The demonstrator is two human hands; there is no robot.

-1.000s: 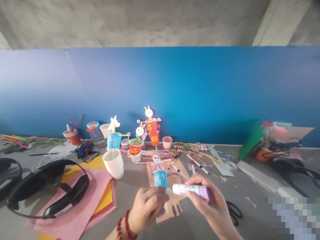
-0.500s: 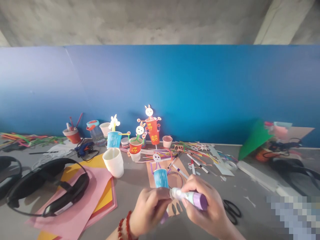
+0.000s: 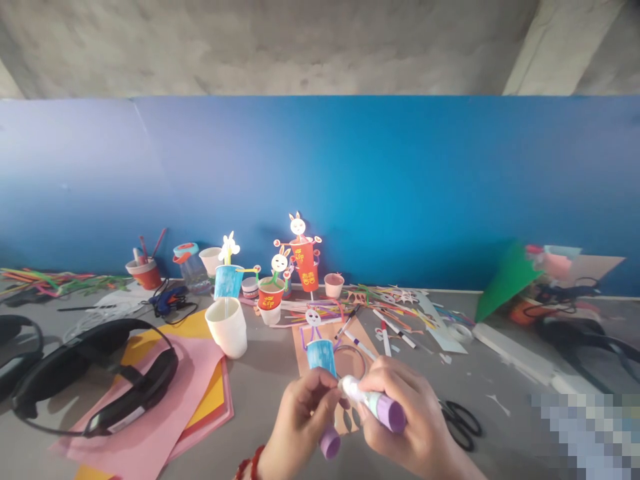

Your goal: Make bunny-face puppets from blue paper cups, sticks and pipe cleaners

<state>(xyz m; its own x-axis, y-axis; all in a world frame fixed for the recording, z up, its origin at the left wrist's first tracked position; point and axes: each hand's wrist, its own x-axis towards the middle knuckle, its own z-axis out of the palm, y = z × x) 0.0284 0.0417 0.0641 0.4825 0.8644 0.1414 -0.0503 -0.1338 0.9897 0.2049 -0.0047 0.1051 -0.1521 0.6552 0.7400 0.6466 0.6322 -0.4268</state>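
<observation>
My right hand (image 3: 400, 407) is closed around a glue stick (image 3: 373, 400) with a white barrel and a purple base, its tip pointing left. The tip meets the pinched thumb and forefinger of my left hand (image 3: 305, 413); any small piece between them is too hidden to make out. A purple glue stick cap (image 3: 330, 443) shows below the thumb, held in the curled fingers of that hand. Just beyond stands a blue-painted paper cup figure (image 3: 321, 355) with a white round face and purple pipe-cleaner arms, partly covered by my left fingers.
A white cup (image 3: 227, 328) stands left of my hands, near pink paper (image 3: 165, 380) and a black headset (image 3: 145, 393). Red cup figures with rabbit faces (image 3: 303, 257) are at the back. Black-handled scissors (image 3: 463, 425) lie right; markers (image 3: 395, 327) and pipe cleaners are scattered behind.
My left hand has turned, so the purple cap shows more below its fingers. The glue stick in my right hand has shifted slightly left and down, its tip still at the left fingertips.
</observation>
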